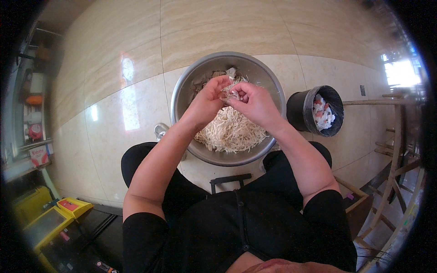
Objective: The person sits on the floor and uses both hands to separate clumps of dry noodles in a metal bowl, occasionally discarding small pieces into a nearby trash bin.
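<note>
A large round metal basin (pixel 268 81) stands on the floor between my knees. In its near half lies a big heap of thin, pale shreds (pixel 232 132); their kind cannot be made out. Larger whitish-grey pieces (pixel 199 83) rest along its far left side. Over the middle of the basin, my left hand (pixel 205 103) and my right hand (pixel 258 105) meet, fingers curled and pinched. A small clump of pale shreds (pixel 234 93) is between their fingertips, and both hands grip it. Part of the clump is hidden by the fingers.
Right of the basin is a black bin (pixel 298 111) containing crumpled white and reddish scraps. Wooden furniture with bars (pixel 393 159) stands at the far right. At the lower left sit yellow-framed boxes (pixel 75 207), with a shelf of goods above them. The floor (pixel 214 27) is glossy tile.
</note>
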Tool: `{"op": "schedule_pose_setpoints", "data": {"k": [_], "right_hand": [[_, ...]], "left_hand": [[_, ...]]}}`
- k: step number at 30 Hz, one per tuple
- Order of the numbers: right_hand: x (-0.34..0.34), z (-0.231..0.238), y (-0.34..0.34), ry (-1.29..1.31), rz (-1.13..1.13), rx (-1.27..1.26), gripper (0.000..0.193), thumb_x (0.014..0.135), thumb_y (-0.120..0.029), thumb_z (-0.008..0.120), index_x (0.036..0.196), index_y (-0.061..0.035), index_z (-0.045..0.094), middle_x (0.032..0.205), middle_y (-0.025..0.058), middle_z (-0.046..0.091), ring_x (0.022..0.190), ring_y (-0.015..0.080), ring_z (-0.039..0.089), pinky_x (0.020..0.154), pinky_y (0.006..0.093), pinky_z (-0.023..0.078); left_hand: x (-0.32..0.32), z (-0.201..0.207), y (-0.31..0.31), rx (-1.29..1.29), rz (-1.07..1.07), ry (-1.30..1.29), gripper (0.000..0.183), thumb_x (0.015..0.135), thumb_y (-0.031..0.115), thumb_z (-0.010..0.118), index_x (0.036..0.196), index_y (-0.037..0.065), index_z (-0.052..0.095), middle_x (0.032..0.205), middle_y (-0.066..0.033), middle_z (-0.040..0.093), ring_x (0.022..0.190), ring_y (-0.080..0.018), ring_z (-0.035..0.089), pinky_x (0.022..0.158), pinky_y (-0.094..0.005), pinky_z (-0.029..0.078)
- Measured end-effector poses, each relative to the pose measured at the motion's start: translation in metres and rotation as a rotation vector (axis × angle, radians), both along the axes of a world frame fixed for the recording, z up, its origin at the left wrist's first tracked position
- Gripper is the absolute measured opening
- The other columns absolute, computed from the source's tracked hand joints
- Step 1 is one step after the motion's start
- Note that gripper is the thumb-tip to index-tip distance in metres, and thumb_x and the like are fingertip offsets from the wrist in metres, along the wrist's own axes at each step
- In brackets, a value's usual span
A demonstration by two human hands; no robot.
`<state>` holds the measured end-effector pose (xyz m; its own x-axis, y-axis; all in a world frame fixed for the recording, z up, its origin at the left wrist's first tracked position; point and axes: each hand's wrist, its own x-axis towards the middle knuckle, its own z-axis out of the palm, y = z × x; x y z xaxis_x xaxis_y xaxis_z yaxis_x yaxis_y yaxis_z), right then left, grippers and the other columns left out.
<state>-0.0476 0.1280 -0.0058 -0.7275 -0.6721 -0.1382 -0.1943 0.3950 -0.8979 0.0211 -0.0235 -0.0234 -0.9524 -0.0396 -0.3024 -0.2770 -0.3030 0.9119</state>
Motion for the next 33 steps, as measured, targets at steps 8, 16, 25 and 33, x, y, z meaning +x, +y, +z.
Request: {"op": "schedule_pose_setpoints", "data": {"k": [8,16,25,33], "right_hand": [[0.002,0.004,-0.003,0.156,0.046,-0.105,0.018,0.070,-0.014,0.062,0.084,-0.0025,0.061,0.077,0.0126,0.060,0.066,0.0261,0.059,0.060,0.0337,0.046],[0.000,0.004,-0.002,0.086,-0.038,-0.065,0.014,0.073,-0.013,0.062,0.081,-0.0010,0.063,0.073,0.0095,0.062,0.065,0.0190,0.058,0.058,0.0293,0.045],[-0.006,0.003,0.000,-0.100,-0.075,-0.077,0.019,0.073,-0.017,0.065,0.079,0.0004,0.063,0.069,0.0067,0.063,0.063,0.0102,0.058,0.057,0.0254,0.046],[-0.012,-0.001,0.003,-0.433,-0.131,-0.252,0.010,0.081,-0.011,0.060,0.086,-0.0019,0.059,0.073,-0.0003,0.058,0.063,0.0054,0.053,0.055,0.0189,0.043]], "left_hand": [[0.006,-0.005,0.002,-0.117,-0.090,0.092,0.077,0.075,-0.018,0.040,0.141,0.010,0.013,0.139,-0.0150,0.030,0.125,-0.0222,0.035,0.100,-0.0325,0.032],[0.003,0.004,0.000,-0.057,-0.018,-0.015,0.042,0.081,-0.003,0.055,0.120,0.002,0.042,0.114,-0.0106,0.050,0.102,-0.0188,0.052,0.085,-0.0303,0.045],[0.004,0.014,-0.013,-0.096,-0.044,-0.090,0.008,0.081,0.008,0.061,0.081,0.001,0.057,0.081,-0.0050,0.059,0.076,-0.0131,0.059,0.065,-0.0283,0.052],[0.001,0.017,-0.008,0.158,0.075,-0.067,0.010,0.079,0.004,0.058,0.084,0.003,0.050,0.077,-0.0038,0.056,0.067,-0.0134,0.059,0.061,-0.0268,0.052]]}}
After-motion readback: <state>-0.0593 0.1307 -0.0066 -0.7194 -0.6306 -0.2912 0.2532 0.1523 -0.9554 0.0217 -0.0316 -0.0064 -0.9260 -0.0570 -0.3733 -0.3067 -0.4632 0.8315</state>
